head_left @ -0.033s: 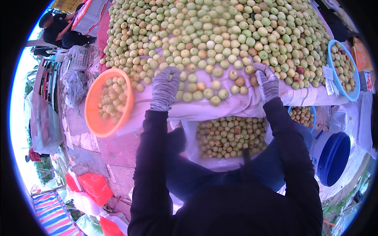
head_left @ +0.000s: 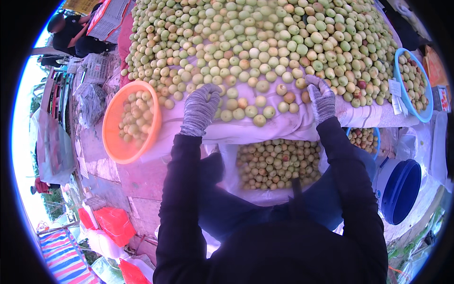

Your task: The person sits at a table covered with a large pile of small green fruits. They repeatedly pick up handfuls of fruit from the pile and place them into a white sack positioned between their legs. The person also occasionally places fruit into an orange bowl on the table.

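A broad heap of small round green-yellow fruit (head_left: 265,38), some blushed red-brown, covers the pale cloth (head_left: 241,130). My left hand (head_left: 200,110), in a grey knitted glove, rests at the near edge of the heap with its fingers curled inward. Whatever lies under those fingers is hidden. Across from it my right hand (head_left: 322,98), gloved alike, points forward and left with finger and thumb apart. A brownish fruit (head_left: 305,97) sits right beside its thumb. Between my hands several loose fruits (head_left: 259,120) are scattered on the cloth.
An orange basin (head_left: 153,137) of fruit stands left, a blue basin (head_left: 396,71) of fruit right. Below the cloth edge, between my knees, is a lined container of fruit (head_left: 279,165). A dark-blue-rimmed bucket (head_left: 401,191) stands lower right. Far left, a person (head_left: 71,35) sits near crates (head_left: 96,68).
My left hand has turned a little, its curled fingers shifting slightly right and nearer me. The right hand has hardly moved.
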`<state>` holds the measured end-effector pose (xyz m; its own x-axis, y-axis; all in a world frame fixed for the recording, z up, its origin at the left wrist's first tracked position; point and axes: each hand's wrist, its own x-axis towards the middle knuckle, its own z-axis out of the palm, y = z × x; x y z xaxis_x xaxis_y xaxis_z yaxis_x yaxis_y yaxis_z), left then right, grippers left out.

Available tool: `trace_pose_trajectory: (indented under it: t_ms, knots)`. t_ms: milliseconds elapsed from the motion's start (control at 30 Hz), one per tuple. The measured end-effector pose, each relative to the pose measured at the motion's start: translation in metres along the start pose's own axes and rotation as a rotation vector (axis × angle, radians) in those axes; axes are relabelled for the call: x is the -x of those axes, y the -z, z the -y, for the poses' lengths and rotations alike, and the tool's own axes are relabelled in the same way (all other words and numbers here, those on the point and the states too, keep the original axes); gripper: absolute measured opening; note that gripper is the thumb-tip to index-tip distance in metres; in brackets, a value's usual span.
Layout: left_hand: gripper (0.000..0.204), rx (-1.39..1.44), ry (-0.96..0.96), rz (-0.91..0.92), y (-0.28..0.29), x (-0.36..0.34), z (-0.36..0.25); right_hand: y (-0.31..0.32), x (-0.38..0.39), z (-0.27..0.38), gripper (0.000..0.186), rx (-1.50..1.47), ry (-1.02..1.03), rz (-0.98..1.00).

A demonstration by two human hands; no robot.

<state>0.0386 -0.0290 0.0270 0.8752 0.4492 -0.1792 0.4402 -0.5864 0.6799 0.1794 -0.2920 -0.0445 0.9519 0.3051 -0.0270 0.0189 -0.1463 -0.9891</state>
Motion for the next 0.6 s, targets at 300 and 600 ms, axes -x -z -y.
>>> trace_pose_trajectory:
  t_ms: [300,600]
  knots:
    - [0.032,-0.52,-0.212,0.221,-0.029,-0.001,0.002,-0.002,0.005,0.006,0.025,-0.032,-0.01,0.03]
    - [0.047,1.267,0.21,0.314,-0.014,0.023,0.016,-0.001,0.006,0.01,0.027,-0.057,-0.009,0.042]
